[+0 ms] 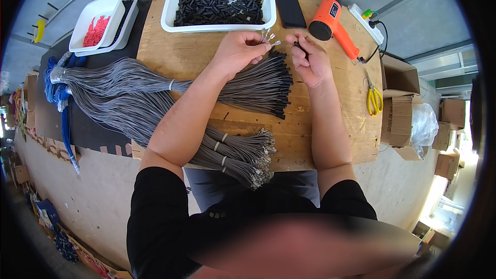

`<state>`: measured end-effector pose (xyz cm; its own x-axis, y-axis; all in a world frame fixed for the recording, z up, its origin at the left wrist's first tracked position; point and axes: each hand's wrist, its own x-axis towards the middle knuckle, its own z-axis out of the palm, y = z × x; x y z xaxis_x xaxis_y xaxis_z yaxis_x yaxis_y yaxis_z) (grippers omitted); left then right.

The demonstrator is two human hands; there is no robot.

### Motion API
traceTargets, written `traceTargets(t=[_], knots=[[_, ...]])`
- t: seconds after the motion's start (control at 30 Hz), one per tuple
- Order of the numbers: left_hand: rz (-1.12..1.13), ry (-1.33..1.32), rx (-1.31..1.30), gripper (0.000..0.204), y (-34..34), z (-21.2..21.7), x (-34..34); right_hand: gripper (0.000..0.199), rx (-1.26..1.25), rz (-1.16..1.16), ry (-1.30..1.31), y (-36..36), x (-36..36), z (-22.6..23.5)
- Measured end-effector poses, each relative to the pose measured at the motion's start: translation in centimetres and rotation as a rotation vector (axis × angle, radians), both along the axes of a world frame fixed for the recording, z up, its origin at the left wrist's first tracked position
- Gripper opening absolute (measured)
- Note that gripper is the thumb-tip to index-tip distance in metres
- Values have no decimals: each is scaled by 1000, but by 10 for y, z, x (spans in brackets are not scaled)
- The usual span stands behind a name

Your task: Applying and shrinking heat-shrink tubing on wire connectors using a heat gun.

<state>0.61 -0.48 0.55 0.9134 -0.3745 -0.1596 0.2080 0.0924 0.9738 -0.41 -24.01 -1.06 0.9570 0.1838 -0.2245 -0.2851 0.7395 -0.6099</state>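
My left hand (pixel 238 52) pinches several grey wires near their ends, with silvery metal terminals (pixel 271 38) fanned out past the fingertips. To the right, my right hand (pixel 314 63) has its fingers curled round a small black sleeve (pixel 300 47); whether it holds more of them is hidden. A small gap parts the two hands. Under my left forearm stretches a bundle of grey wires (pixel 240 94), many ends capped with black sleeves (pixel 283 85). Closer to me, tied bundles with bare metal terminals (pixel 262 160) reach the table's front edge.
A white tub (pixel 166 18) of black sleeves stands at the back, beside a black phone (pixel 290 9). Rightward lie an orange heat gun (pixel 326 18), a power strip (pixel 371 26) and yellow-handled scissors (pixel 374 101). Far left, a white tray (pixel 113 8) holds red pieces. Cardboard boxes (pixel 398 116) flank the table.
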Motion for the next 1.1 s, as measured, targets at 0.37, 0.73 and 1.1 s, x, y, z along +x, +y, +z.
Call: traceTargets(t=[0.37, 0.73, 1.1], knots=[[-3, -12, -35, 13, 1, -1, 1, 26, -322, 18, -151, 14, -13, 23], [10, -16, -44, 14, 1, -1, 1, 25, -341, 48, -143, 16, -13, 17], [16, -25, -46, 15, 2, 3, 0, 35, -384, 48, -203, 22, -14, 22]])
